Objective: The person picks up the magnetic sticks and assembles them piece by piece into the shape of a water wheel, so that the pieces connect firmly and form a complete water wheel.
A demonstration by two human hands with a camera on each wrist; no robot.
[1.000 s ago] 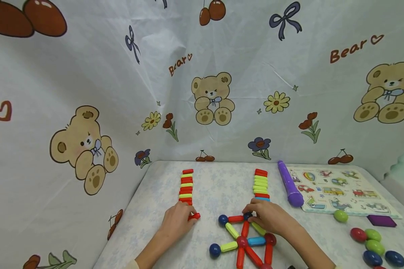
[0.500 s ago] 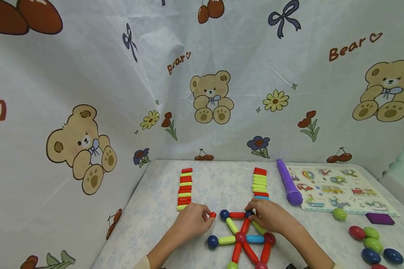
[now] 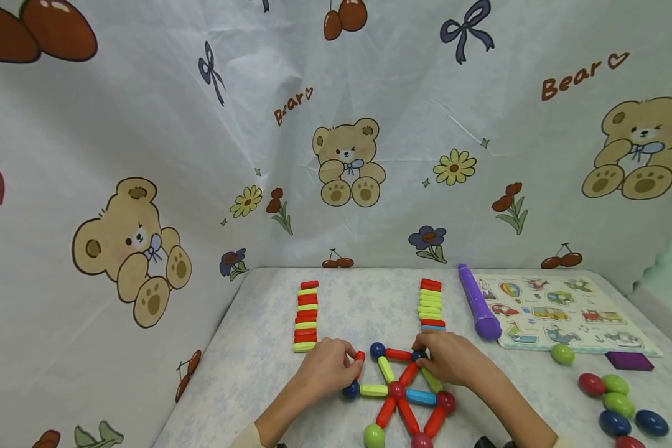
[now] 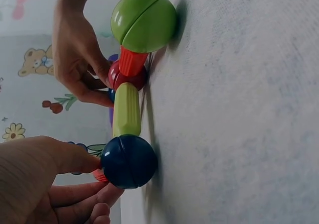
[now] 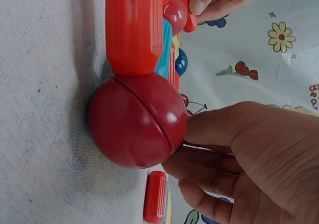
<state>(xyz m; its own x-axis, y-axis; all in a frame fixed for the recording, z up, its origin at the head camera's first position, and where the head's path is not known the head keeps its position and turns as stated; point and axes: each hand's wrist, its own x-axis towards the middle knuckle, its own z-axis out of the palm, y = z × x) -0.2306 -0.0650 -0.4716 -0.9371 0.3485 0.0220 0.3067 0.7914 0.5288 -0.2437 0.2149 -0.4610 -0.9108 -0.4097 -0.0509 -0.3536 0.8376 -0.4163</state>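
We see the left hand (image 3: 325, 368) pinching a red rod (image 3: 360, 356), its tip between two blue balls (image 3: 377, 350) of the rod-and-ball frame (image 3: 396, 391) lying flat on the table (image 3: 246, 373). The right hand (image 3: 450, 359), fingers curled, grips the frame's far right joint. Spare rods (image 3: 306, 314) lie in a row behind the left hand

Two hands (image 3: 327, 367) are seen | two stick rows (image 3: 305, 316) at 12 o'clock, sticks too small to be counted | one purple pen (image 3: 477, 305) at 1 | one puzzle board (image 3: 560, 311) at 2 | loose balls (image 3: 616, 398) at 3, six counted | one ball-and-stick figure (image 3: 397, 392).
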